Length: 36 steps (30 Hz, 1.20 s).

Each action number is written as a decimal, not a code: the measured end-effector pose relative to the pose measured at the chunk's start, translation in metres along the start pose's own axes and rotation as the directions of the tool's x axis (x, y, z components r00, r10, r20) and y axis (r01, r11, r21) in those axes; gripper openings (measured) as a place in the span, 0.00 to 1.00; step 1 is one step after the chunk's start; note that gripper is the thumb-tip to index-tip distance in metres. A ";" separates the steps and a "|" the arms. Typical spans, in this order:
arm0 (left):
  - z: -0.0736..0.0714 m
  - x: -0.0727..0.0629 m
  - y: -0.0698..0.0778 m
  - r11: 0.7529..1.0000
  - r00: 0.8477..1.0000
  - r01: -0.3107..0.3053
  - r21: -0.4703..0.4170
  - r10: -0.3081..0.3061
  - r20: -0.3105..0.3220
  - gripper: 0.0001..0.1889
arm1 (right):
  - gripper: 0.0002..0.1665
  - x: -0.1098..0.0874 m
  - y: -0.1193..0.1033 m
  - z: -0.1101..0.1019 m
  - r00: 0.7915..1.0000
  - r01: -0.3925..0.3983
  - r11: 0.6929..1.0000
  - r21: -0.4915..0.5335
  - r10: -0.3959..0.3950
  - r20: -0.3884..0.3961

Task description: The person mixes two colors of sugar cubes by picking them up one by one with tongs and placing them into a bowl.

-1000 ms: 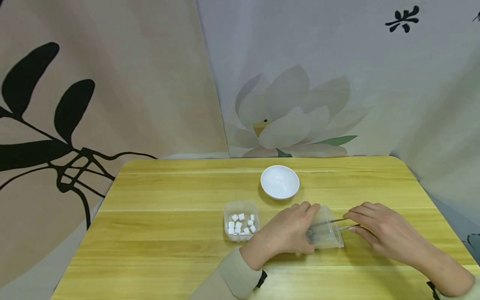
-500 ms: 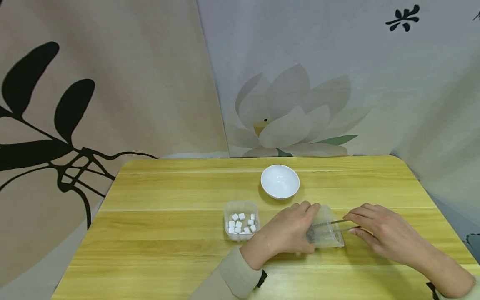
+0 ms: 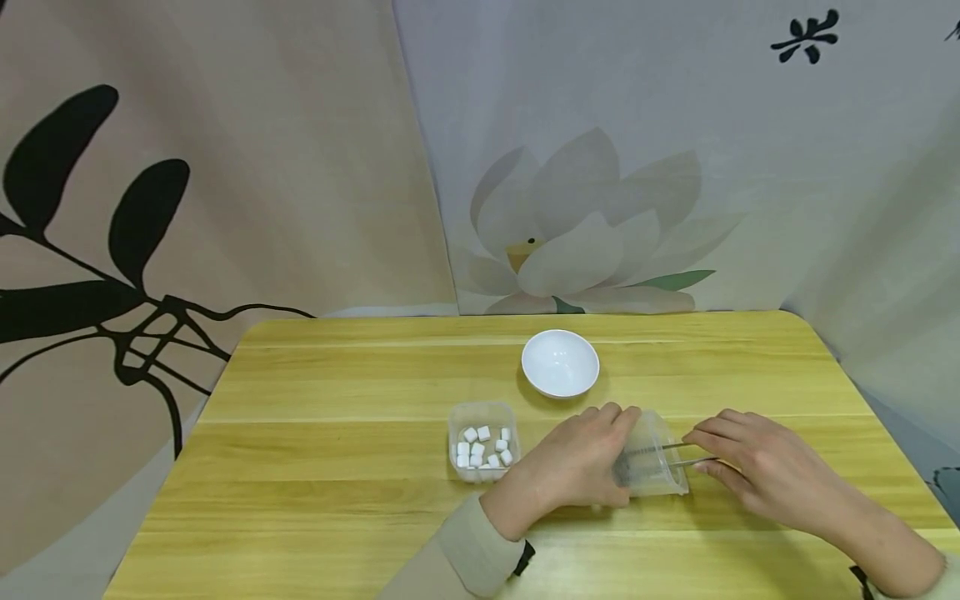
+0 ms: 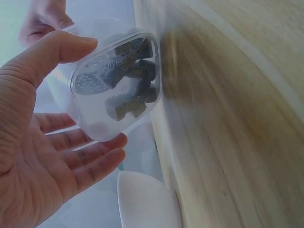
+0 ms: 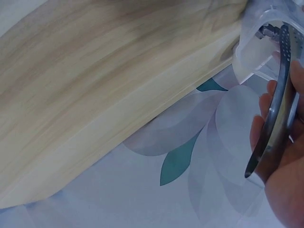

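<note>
My left hand (image 3: 573, 458) grips a clear plastic container (image 3: 652, 462) tipped on its side, mouth facing right. Through its base, the left wrist view shows several dark chunks (image 4: 126, 104) lying inside. Metal tongs (image 5: 278, 99) with perforated tips reach in through the mouth, held between the thumb and fingers of my right hand (image 3: 765, 458). One perforated tip (image 4: 90, 81) shows through the container beside the chunks. Left of my left wrist stands a second clear container (image 3: 480, 412) with several white cubes (image 3: 477, 450) in it.
A white bowl (image 3: 560, 364) stands behind my left hand, toward the back of the wooden table (image 3: 337, 500). Behind the table's far edge hangs a printed curtain (image 3: 337, 167).
The tongs' arms have spread slightly apart, and my right hand has shifted a little down. My left hand and the container stay in place.
</note>
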<state>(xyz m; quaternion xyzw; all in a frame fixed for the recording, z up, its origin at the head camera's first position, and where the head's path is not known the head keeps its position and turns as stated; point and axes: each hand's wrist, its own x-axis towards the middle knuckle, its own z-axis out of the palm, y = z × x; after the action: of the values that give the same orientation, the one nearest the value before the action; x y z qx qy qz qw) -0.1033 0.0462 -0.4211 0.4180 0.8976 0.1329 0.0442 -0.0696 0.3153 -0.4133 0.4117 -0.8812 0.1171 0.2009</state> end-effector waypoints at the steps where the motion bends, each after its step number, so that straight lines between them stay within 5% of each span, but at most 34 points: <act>1: 0.000 0.000 0.000 1.000 1.000 0.000 -0.002 0.000 0.000 0.52 | 0.34 0.000 0.000 0.000 1.000 0.000 1.000 -0.004 0.000 0.003; 23: -0.001 0.000 0.000 1.000 1.000 0.003 0.017 -0.003 0.008 0.52 | 0.35 0.002 0.001 0.003 0.999 -0.015 1.000 -0.008 0.015 0.041; 36: -0.001 0.000 0.001 0.999 1.000 0.003 0.034 -0.003 0.004 0.52 | 0.35 -0.002 0.002 0.001 0.999 -0.035 0.999 0.002 0.035 -0.011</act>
<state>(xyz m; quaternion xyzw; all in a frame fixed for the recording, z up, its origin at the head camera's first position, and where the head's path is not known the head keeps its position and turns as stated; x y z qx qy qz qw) -0.1031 0.0469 -0.4196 0.4178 0.9001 0.1168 0.0394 -0.0705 0.3173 -0.4150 0.3957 -0.8870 0.1236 0.2033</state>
